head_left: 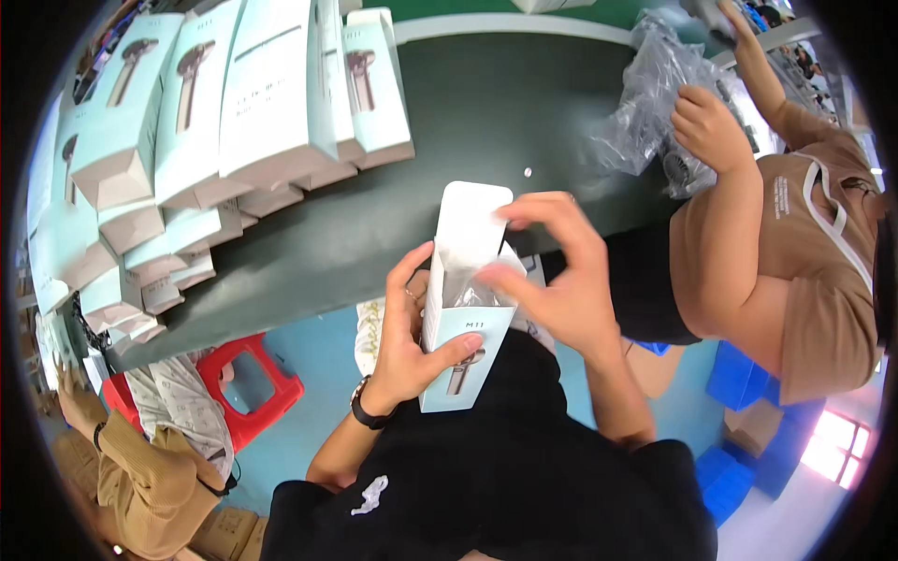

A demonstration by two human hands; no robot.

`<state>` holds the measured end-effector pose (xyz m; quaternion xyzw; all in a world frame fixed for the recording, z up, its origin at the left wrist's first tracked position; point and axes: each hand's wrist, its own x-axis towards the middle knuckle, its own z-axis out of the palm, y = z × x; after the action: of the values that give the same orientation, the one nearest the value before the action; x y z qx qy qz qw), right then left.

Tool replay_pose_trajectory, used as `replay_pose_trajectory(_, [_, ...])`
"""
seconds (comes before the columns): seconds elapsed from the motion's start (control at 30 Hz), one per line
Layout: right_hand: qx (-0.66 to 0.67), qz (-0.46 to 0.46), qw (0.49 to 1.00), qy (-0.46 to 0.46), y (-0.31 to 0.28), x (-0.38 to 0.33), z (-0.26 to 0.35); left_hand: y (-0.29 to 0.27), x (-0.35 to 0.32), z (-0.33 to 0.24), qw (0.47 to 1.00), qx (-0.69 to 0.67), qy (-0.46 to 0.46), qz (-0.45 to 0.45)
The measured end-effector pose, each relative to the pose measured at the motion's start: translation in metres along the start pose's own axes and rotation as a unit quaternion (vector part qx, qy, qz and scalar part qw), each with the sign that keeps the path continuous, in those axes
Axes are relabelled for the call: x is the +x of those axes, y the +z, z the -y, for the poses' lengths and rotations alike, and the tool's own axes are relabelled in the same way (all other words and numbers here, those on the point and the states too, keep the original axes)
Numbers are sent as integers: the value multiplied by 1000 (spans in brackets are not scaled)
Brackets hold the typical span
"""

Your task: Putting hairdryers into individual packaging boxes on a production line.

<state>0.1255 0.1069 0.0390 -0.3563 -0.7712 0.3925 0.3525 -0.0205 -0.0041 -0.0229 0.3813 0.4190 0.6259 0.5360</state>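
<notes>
My left hand (409,338) is wrapped round a tall, narrow carton (482,323), white and pale blue, with a picture of a dark handheld device on its front. The carton stands tilted in front of my black shirt, its top unfolded. A white lid flap (475,210) rises from the far side of the opening. Inside shows a clear plastic bag (468,292); its contents are hidden. At the carton's right, my right hand (561,271) has thumb and fingers apart. Its fingertips are at the flap's right edge, and the thumb, slightly blurred, is over the opening.
Several similar cartons (271,112) are stacked on the dark green table (458,112) at the far left. A co-worker's hand (716,131) on the right is by clear plastic bags (645,103). A red stool (257,393) and another person's sleeve (154,467) are at lower left.
</notes>
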Motion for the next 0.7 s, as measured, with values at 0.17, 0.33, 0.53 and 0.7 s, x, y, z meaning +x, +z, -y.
replay_pose_trajectory(0.17, [205,-273,935,98,-7,-21,-64,23,67,-12,1000,14,13,-15])
replay_pose_trajectory(0.33, [154,-264,942,141,-4,-34,-93,39,157,13,999,14,-7,-45])
replay_pose_trajectory(0.53, [45,-296,950,89,-17,-23,-106,57,230,37,912,329,177,-170])
replay_pose_trajectory(0.7, [-313,-319,894,38,-46,-1,-112,71,191,11,880,342,305,-126])
